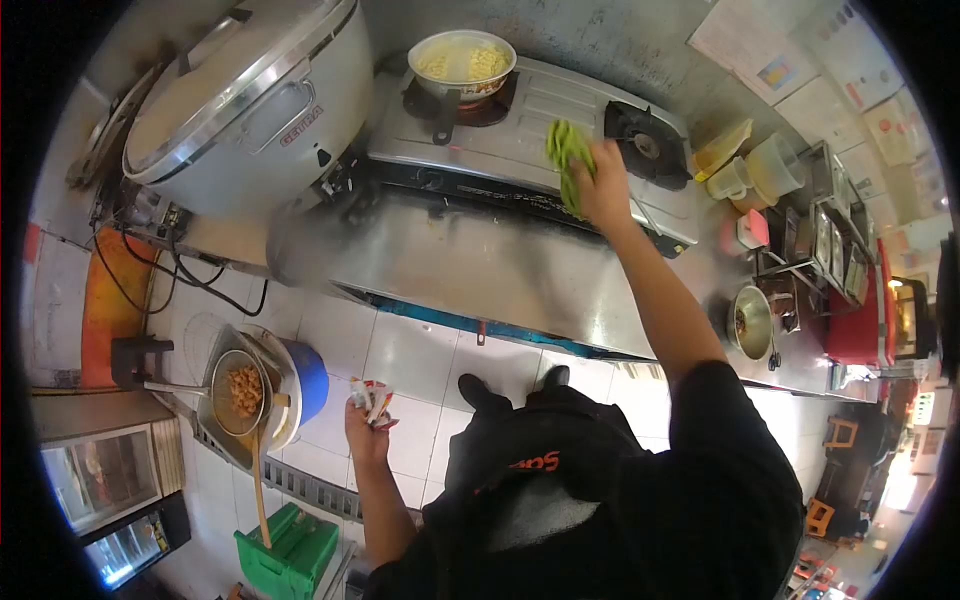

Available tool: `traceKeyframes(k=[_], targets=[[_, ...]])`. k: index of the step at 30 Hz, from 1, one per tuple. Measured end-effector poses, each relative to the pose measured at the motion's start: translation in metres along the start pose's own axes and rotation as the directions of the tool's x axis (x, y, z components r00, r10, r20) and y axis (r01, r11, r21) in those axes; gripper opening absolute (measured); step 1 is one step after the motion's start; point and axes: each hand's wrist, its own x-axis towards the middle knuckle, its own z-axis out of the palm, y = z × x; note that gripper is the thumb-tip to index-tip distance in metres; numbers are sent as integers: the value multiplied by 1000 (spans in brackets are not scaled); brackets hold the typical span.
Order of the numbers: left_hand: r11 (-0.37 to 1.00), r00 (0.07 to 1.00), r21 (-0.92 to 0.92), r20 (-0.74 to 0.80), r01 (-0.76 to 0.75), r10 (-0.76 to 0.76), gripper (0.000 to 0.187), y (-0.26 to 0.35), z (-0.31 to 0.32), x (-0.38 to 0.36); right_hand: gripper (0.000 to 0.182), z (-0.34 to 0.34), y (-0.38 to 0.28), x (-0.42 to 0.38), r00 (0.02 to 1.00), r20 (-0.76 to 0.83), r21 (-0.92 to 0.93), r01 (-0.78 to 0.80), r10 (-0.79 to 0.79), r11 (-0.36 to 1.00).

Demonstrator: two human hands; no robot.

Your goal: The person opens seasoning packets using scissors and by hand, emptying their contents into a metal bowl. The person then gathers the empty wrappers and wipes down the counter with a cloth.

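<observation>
A bunched green cloth point(568, 160) is gripped in my right hand point(603, 190), over the front part of the steel gas stove point(540, 110), left of its bare right burner point(647, 146). My left hand point(366, 430) is closed around a crumpled white and red wrapper point(371, 400), held low over the tiled floor. On the stove's left burner stands a pan point(452, 42) with pale yellow noodles in it, its dark handle towards me.
A large rice cooker point(250, 130) fills the counter's left end. Containers point(775, 170), a metal bowl point(750, 322) and a red box point(860, 320) stand right. A strainer of browned pieces point(240, 391), a blue bucket point(308, 380) and a green bin point(288, 565) are at lower left.
</observation>
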Motion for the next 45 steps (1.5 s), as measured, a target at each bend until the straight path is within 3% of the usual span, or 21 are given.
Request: traceKeyframes(k=[2, 4, 5, 7, 9, 13, 16, 18, 21, 23, 26, 28, 29, 33, 34, 36, 38, 41, 42, 43, 45], targets=[[1000, 999, 4, 40, -24, 24, 23, 8, -10, 9, 34, 31, 8, 38, 996, -80, -36, -37, 34, 999], [999, 998, 9, 47, -50, 49, 30, 5, -21, -1, 32, 75, 15, 35, 970, -25, -503, -222, 242, 835], [998, 999, -18, 8, -54, 54, 29, 4, -24, -5, 32, 87, 10, 28, 969, -8, -494, -220, 248, 841], [995, 996, -64, -56, -74, 70, 28, 8, -30, -3, 32, 80, -36, 7, 918, 391, -406, 103, 70, 908], [992, 992, -11, -4, -124, 124, 27, 1, -52, -12, 35, 88, -33, -44, 756, 602, 112, 240, -258, 964], [994, 994, -96, -97, -57, 48, 23, 8, -58, -27, 36, 70, -63, -69, 935, 354, 220, -84, 1, 972], [991, 985, -1, -111, -132, 131, 25, 10, -76, -27, 41, 111, -69, -41, 894, 263, 191, 321, -363, 928], [985, 978, 62, -121, -162, 168, 27, 17, -79, -19, 42, 133, -108, -5, 644, 299, 227, 668, -704, 708], [981, 966, 106, -182, -165, 183, 29, 28, -59, -17, 44, 234, -111, -3, 552, 196, 300, 753, -811, 585], [983, 976, 96, -134, -157, 169, 26, 36, -48, -17, 45, 274, -88, -11, 516, 439, 345, 659, -736, 668], [991, 989, 53, -79, -121, 125, 22, 25, -52, -23, 35, 209, -61, -7, 450, 794, 85, 583, -409, 808], [997, 992, -34, -110, -65, 60, 25, 13, -73, -13, 28, 158, -2, -37, 410, 868, 13, 544, -279, 839], [998, 993, -28, -108, -49, 45, 25, 7, -79, -9, 24, 113, -1, -53, 277, 961, -112, 453, -20, 884], [999, 999, 40, 7, 32, -33, 33, 4, -84, -18, 26, -45, 64, -128, 68, 919, -383, 394, 389, 835], [999, 994, 35, -111, -11, 15, 33, 6, -70, -20, 27, -80, 76, -136, 53, 883, -450, 378, 466, 809], [998, 971, 25, -230, -61, 65, 34, 8, -59, -23, 28, -135, 85, -134, 85, 817, -565, 317, 570, 762], [995, 979, 4, -180, -100, 99, 37, 15, -59, -22, 29, -162, 74, -116, 253, 792, -602, 164, 556, 781], [988, 996, 145, -67, -54, 64, 39, 30, -61, -18, 31, -138, 28, -79, 550, 760, -293, -184, 345, 938], [984, 998, 172, -41, -40, 48, 41, 32, -65, -10, 29, -118, -13, -57, 505, 746, -234, -410, 433, 882], [981, 998, 187, -35, -53, 61, 41, 34, -63, -4, 30, -86, -13, -56, 603, 760, 15, -391, 244, 920], [994, 996, 61, 20, -93, 92, 37, 42, -54, 5, 38, -5, -10, -51, 742, 657, 128, 63, -132, 990]])
